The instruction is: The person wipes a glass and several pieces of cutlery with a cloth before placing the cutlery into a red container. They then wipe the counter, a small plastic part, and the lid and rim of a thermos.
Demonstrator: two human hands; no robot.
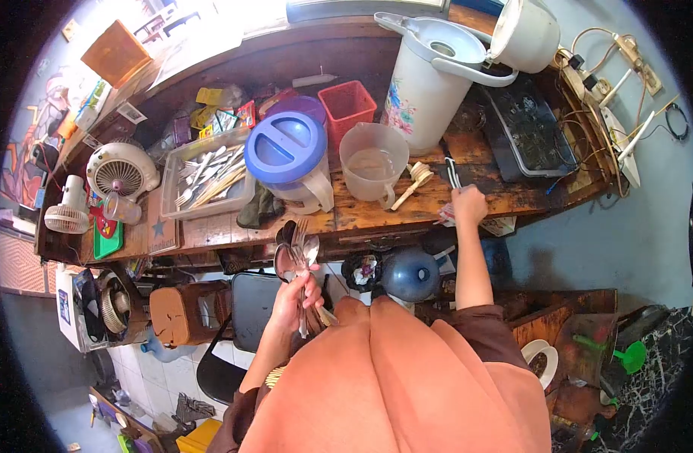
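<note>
A bunch of metal spoons and forks (297, 245) stands upright in my left hand (299, 297), the fingers wrapped round the handles. My right hand (469, 205) is closed at the counter's front edge, round the ends of some thin metal utensils (453, 172) that point away from me. Left of that hand lie a wooden honey dipper (412, 185) and a clear plastic measuring jug (374, 164). A pitcher with a blue lid (287, 148) stands beyond my left hand. Beside it, a clear tray (169, 189) holds more cutlery and wooden sticks.
On the wooden counter (331, 221) are a flowered thermos (425, 94), a red basket (348, 108), a dark bin (527, 128) and a white fan (122, 170). Cables (588, 79) hang at the right. Below are a black chair (259, 309) and a blue water bottle (411, 275).
</note>
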